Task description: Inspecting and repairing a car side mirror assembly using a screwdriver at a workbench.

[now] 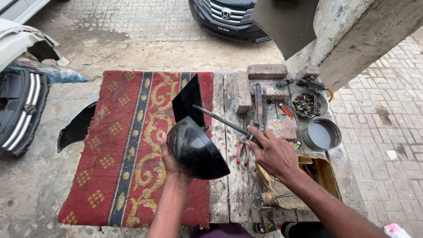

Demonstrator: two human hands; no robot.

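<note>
My left hand (171, 162) grips a glossy black car side mirror housing (194, 143) from below and holds it above a red patterned rug (119, 145). The mirror's flat black mounting part (187, 100) sticks up behind it. My right hand (274, 152) holds the near end of a long dark metal rod (218, 119), whose far end points at the mirror's neck. Red-handled pliers (242, 150) lie on the planks just left of that hand.
A worn wooden bench (229, 189) carries bricks (266, 70), hand tools, a bowl of small parts (308, 104), a round tin of grey liquid (321, 134) and a yellow bag (308, 176). A dark car (224, 17) is parked ahead, bumper parts (20, 110) lie left, a concrete pillar (352, 39) stands right.
</note>
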